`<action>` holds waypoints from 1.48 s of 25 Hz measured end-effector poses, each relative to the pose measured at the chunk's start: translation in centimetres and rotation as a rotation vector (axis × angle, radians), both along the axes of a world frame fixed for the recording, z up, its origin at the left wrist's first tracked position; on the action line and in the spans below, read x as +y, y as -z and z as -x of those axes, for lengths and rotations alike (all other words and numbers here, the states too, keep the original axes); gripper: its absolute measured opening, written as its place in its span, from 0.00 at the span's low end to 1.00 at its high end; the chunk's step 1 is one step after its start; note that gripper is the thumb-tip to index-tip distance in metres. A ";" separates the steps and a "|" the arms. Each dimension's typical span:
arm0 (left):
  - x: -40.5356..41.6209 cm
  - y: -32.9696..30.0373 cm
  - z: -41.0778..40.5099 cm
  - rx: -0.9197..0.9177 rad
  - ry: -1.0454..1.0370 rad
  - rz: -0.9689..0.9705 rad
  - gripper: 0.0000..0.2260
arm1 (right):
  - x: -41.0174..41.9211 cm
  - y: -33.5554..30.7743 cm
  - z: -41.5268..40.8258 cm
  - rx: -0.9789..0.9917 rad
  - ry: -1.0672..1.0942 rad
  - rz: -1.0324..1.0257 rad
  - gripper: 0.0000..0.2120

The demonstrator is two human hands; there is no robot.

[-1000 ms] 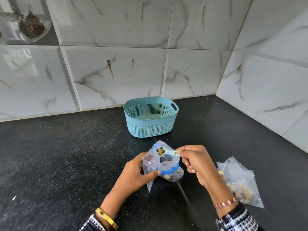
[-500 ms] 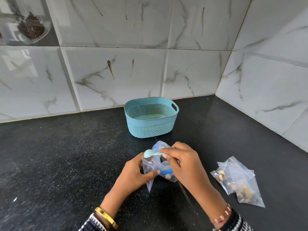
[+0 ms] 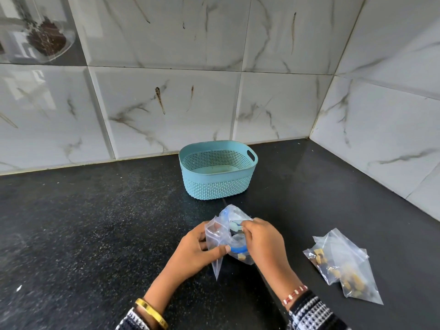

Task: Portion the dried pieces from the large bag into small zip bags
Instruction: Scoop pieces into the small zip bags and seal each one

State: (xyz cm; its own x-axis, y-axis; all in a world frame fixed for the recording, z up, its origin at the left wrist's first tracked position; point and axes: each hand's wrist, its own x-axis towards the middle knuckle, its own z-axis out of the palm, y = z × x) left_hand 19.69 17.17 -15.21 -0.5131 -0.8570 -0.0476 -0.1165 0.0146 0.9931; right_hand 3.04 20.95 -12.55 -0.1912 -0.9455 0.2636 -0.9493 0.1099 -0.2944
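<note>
the small zip bag point(image 3: 215, 244) stands nearly upright on the black counter point(image 3: 95, 234), long axis running up and down, mouth at the top and one lower corner pointing down toward the viewer, pinched at its side by the left hand point(image 3: 197, 250). just behind it sits the large bag point(image 3: 234, 216) of dried pieces. the right hand point(image 3: 262, 239) pinches a small pale green scoop point(image 3: 234, 226), handle lying sideways and bowl pointing left at the bags' mouths; filled zip bags point(image 3: 342, 265) lie to the right, a teal basket point(image 3: 217, 172) behind.
</note>
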 end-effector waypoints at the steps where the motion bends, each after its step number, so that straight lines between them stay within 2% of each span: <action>1: 0.0 0.1 0.0 0.009 0.003 -0.008 0.21 | -0.2 0.1 -0.2 0.003 -0.014 -0.015 0.12; 5: -0.2 0.1 0.1 0.025 0.005 -0.019 0.20 | -0.7 -0.4 0.9 -0.187 -0.018 -0.086 0.13; 10: -0.6 -0.1 0.5 0.030 0.019 -0.018 0.20 | -0.7 -1.5 1.3 0.052 -0.019 -0.132 0.12; 12: -0.6 -0.2 0.7 0.037 0.017 -0.007 0.20 | -0.6 -1.6 0.6 -0.001 -0.013 -0.171 0.10; 16: -0.7 -0.2 1.0 0.060 0.014 -0.006 0.20 | -1.7 -1.1 0.3 -0.378 0.116 -0.249 0.11; 20: -0.7 -0.3 1.1 0.066 0.011 -0.012 0.21 | -2.4 -0.9 1.8 -0.879 0.302 -0.305 0.09; 23: -0.6 -0.5 1.0 0.061 -0.009 -0.002 0.21 | -1.9 -1.4 3.0 -1.060 0.389 -0.346 0.07; 30: -0.3 -0.8 1.6 0.000 -0.022 0.041 0.22 | -1.2 -1.0 4.4 -1.177 0.429 -0.310 0.06; 37: 0.2 -0.7 1.8 -0.047 -0.025 0.068 0.23 | -1.8 -1.0 3.3 -1.039 0.295 -0.250 0.08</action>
State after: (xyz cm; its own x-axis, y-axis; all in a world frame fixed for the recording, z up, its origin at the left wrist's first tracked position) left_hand 17.89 17.38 -14.47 -0.4902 -0.8715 -0.0120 -0.1643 0.0789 0.9832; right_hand -0.24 19.19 -11.60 -0.4352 -0.8303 -0.3481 -0.1798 0.4591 -0.8700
